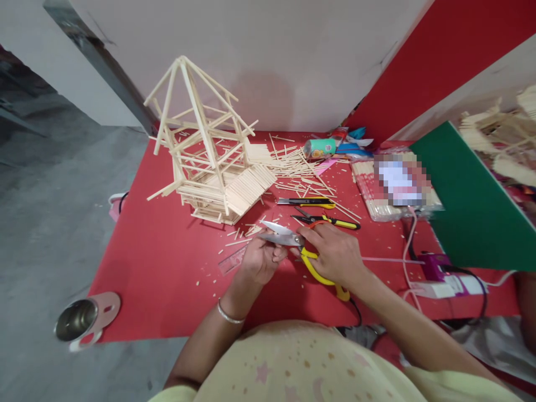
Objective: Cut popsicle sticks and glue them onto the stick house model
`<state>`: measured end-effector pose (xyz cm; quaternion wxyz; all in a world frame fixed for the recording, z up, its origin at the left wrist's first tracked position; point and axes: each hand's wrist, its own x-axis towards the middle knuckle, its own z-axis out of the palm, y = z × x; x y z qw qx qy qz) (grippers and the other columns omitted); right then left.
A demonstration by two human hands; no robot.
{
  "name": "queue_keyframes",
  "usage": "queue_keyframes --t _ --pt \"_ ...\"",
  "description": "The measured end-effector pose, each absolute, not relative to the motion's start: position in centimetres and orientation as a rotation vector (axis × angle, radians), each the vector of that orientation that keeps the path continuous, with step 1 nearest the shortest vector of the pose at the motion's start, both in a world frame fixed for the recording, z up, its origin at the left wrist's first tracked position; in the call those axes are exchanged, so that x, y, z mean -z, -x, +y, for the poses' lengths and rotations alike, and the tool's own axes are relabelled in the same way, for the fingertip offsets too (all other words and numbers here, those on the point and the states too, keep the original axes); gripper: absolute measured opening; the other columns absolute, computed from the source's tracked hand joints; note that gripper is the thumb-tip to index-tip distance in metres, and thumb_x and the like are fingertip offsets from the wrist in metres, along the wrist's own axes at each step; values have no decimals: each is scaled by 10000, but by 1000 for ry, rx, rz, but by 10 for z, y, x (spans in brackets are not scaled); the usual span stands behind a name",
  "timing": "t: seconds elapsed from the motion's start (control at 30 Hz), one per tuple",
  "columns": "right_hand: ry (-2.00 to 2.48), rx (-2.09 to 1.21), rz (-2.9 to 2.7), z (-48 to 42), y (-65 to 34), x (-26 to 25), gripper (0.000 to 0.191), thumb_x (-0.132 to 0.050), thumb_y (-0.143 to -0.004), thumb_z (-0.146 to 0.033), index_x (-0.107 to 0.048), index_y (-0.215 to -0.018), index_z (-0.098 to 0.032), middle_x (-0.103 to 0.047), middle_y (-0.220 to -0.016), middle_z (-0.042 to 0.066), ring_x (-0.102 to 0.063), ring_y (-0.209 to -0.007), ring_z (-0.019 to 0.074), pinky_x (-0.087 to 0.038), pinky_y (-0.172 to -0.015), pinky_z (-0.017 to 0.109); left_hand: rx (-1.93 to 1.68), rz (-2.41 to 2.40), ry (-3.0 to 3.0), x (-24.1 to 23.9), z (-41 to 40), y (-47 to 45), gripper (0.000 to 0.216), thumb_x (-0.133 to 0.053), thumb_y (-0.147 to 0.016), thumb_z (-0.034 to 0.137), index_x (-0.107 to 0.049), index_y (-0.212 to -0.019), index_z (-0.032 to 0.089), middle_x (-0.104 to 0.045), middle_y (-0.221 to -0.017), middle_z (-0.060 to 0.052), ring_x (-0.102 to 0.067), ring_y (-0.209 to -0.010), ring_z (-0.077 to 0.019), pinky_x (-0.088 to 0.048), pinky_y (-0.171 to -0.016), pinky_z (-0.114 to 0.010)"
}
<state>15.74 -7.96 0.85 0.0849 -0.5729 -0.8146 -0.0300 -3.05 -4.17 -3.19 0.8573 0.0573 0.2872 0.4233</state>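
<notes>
My right hand [337, 254] grips a pair of scissors [287, 237] with yellow handles; their metal blades are parted and point left. Close against the lower blade is my left hand [263, 260], its fingers curled together. What they pinch, if anything, is too small or hidden to make out. Beyond the hands stands a tower-like frame model [209, 162] of pale wooden sticks, with a slatted panel at its side. Short cut stick pieces [250, 230] lie just past the blades. A clear ruler [232, 261] sits beside my left hand, partly covered by it.
A utility knife [307, 202] and yellow-black pliers-like cutters [335, 222] lie beyond my right hand. Loose sticks [295, 164] are heaped near a green-labelled bottle [320, 148]. A metal cup [79, 319] stands at the left edge; cables and a power strip [446, 287] lie right.
</notes>
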Motion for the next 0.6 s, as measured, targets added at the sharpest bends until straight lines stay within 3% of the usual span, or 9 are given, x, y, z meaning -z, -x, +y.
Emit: queue_keyframes --t 0.27,0.43,0.6 --pt "1713 159 -2457 -81 -161 -5 297 -553 -870 -328 -696 -1107 -219 -627 -801 54 -532 -767 190 -259 -645 302 -817 642 -70 26 -41 29 184 -530 -844 163 -484 -665 156 -457 -539 22 -351 -401 -57 -247 -407 -183" --pt "1715 57 -2429 -83 -168 3 237 -545 -875 -297 -702 -1027 -206 -651 -720 26 -531 -679 162 -229 -605 298 -805 594 -46 28 -40 29 256 -506 -880 195 -478 -628 157 -423 -505 28 -310 -379 -56 -194 -375 -170" --pt "1748 -3 -2408 -80 -171 -3 314 -575 -854 -304 -675 -1139 -218 -686 -882 50 -576 -806 185 -273 -643 286 -804 597 -38 28 -39 29 276 -515 -876 182 -483 -603 154 -425 -492 23 -303 -370 -56 -181 -370 -170"
